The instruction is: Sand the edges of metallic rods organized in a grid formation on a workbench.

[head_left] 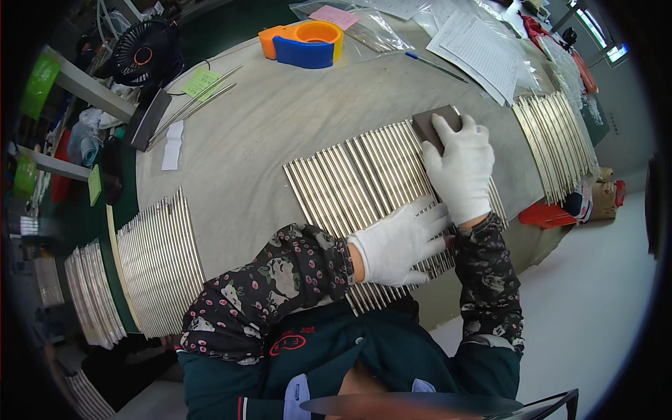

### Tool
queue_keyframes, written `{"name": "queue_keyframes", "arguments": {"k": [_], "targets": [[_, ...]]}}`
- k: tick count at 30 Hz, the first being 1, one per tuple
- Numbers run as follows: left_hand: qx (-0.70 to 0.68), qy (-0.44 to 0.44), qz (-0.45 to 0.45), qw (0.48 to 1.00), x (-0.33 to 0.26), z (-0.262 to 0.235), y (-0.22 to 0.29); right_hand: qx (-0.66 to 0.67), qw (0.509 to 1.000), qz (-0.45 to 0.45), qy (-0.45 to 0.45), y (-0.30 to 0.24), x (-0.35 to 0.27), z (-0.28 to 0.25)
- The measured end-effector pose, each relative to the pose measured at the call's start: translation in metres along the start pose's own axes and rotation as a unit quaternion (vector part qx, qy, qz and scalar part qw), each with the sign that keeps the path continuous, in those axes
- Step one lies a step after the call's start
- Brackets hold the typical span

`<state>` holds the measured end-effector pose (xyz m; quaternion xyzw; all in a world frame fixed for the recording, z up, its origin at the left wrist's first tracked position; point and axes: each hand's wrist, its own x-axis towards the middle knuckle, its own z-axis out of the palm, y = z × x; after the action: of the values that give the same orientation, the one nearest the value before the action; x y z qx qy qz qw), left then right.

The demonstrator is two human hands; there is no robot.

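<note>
A row of several thin silver metal rods (350,183) lies side by side on the grey table (280,119) in front of me. My right hand (462,168), in a white glove, presses a dark grey block (430,124) onto the far ends of the rods. My left hand (400,241), also gloved, lies flat with fingers spread on the near ends of the rods, holding them down. Both forearms wear dark floral sleeves.
More rows of rods lie at the left (159,262) and right (556,140) of the table. An orange and blue tape dispenser (302,43), papers (479,49), a pen (434,66), plastic bags and a black fan (143,50) sit at the far side.
</note>
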<state>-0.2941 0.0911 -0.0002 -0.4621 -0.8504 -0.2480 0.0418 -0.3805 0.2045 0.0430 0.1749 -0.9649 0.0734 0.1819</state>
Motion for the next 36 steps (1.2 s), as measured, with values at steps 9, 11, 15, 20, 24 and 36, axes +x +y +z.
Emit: {"name": "queue_keyframes", "arguments": {"k": [9,11,15,20,24,36], "targets": [[0.018,0.009,0.024,1.0,0.0,-0.011,-0.002,0.043,0.997,-0.043,0.043,0.015,-0.022,-0.016],[-0.002,-0.013,0.008,1.0,-0.002,-0.028,-0.009,0.081,0.994,-0.036,0.064,0.021,-0.039,-0.022],[0.059,0.254,-0.185,0.948,-0.033,-0.054,-0.073,0.088,0.996,-0.006,0.015,0.013,-0.079,-0.031],[0.049,0.193,-0.334,0.921,-0.035,-0.069,-0.108,0.097,0.995,-0.024,-0.024,-0.002,-0.113,-0.023],[0.096,0.132,-0.366,0.916,-0.026,-0.055,-0.109,0.077,0.997,-0.016,-0.025,-0.006,-0.118,-0.014],[0.091,0.051,-0.458,0.883,-0.01,-0.06,-0.103,0.07,0.997,0.008,-0.002,-0.007,-0.122,-0.003]]}}
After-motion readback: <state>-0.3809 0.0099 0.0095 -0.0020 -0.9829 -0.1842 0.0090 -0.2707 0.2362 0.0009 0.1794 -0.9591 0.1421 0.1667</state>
